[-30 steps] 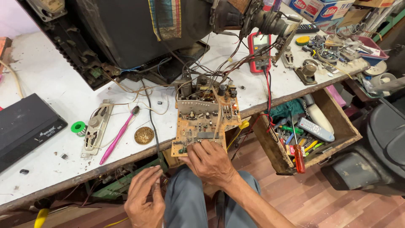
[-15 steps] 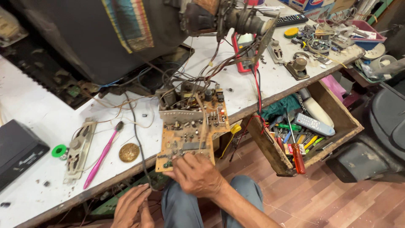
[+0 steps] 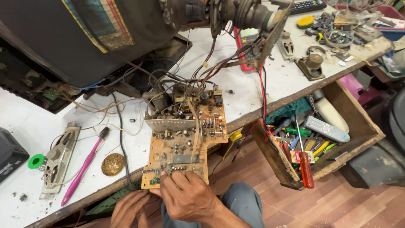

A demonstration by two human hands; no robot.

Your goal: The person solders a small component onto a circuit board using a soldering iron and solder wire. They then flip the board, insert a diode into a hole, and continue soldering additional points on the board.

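A brown circuit board point(image 3: 185, 143) crowded with components and wires hangs over the front edge of the white workbench point(image 3: 261, 90). My right hand point(image 3: 187, 197) grips the board's near edge, fingers over its top face. My left hand point(image 3: 128, 209) is just below the bench edge, its fingertips at the board's near-left corner; whether it holds anything is hidden. Wires run from the board up to the neck of a dark picture tube point(image 3: 236, 14).
Left of the board lie a brass disc point(image 3: 112, 164), a pink toothbrush point(image 3: 82, 171), a metal bracket point(image 3: 59, 158) and a green solder spool point(image 3: 36, 161). An open wooden drawer point(image 3: 358, 122) at the right holds screwdrivers and a remote point(image 3: 327, 128). Loose parts clutter the far right.
My left hand has moved right and up to the board's near corner. My right hand stays on the board's edge. The view has closed in on the board.
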